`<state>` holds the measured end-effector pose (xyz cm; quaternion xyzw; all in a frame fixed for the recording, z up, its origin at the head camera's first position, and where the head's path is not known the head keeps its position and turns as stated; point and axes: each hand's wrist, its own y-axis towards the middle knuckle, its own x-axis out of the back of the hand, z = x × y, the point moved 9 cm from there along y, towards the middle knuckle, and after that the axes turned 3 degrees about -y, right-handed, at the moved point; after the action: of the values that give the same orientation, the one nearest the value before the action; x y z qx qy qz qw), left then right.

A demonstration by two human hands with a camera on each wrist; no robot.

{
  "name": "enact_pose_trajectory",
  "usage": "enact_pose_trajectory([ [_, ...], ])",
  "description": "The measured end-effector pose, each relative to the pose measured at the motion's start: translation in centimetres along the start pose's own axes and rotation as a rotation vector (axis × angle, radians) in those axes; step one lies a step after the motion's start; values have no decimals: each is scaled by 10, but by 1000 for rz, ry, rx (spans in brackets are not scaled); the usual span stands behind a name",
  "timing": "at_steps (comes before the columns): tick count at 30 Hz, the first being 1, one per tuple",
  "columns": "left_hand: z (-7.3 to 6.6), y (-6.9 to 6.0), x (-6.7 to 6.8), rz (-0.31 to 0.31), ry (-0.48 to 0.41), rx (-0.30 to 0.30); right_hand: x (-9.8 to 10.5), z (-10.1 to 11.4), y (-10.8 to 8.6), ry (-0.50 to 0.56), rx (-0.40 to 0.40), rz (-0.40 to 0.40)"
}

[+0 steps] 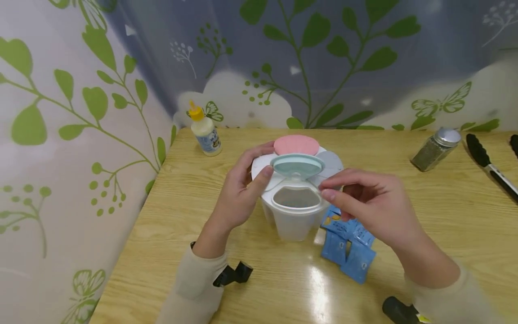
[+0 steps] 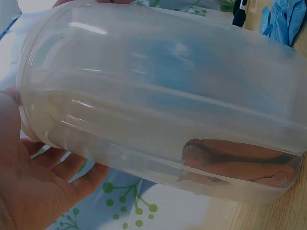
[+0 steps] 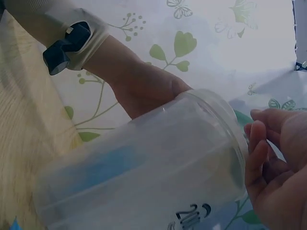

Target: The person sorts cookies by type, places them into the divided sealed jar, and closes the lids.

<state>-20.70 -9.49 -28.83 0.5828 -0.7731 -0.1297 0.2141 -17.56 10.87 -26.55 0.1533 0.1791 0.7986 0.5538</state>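
A translucent container [image 1: 294, 225] stands on the table under a white lid with pink, grey and pale green flaps. The pale green flap [image 1: 297, 165] is raised above an opening. The left hand [image 1: 238, 193] grips the lid's left side, thumb on top; in the left wrist view its fingers [image 2: 72, 167] lie around the rim. At the lid's right edge is the right hand [image 1: 372, 204], thumb and forefinger close together; whether they pinch anything cannot be told. Through the wall [image 2: 144, 105] a reddish-brown packet [image 2: 235, 163] and something blue show. Blue packets [image 1: 358, 261] lie right of the container.
A glue bottle with a yellow cap [image 1: 207, 135] stands at the back left, near the wall. At the back right are a glass jar with a metal lid [image 1: 435, 150] and black-tipped tongs [image 1: 491, 166]. The table's left edge [image 1: 133, 216] runs beside the patterned wall.
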Motion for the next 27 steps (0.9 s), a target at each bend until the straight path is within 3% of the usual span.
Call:
enact_pose_trajectory([
  [4,0,0,-2,-3,2,-8,12,-9,0,84,-49,71],
  [10,-1,0,-1,-9,23,-7,38,-30,5,245,-56,208],
  [12,-1,0,0,-11,26,-1,46,-39,6,240,-73,230],
  [15,0,-1,0,-11,23,4,56,-54,6,177,-137,225],
  [19,0,-1,-1,-11,14,3,66,-77,4,-37,-257,212],
  [22,0,0,0,-14,17,1,69,-93,2,-147,-326,244],
  [27,0,1,0,-17,20,-2,68,-113,2,-191,-401,306],
])
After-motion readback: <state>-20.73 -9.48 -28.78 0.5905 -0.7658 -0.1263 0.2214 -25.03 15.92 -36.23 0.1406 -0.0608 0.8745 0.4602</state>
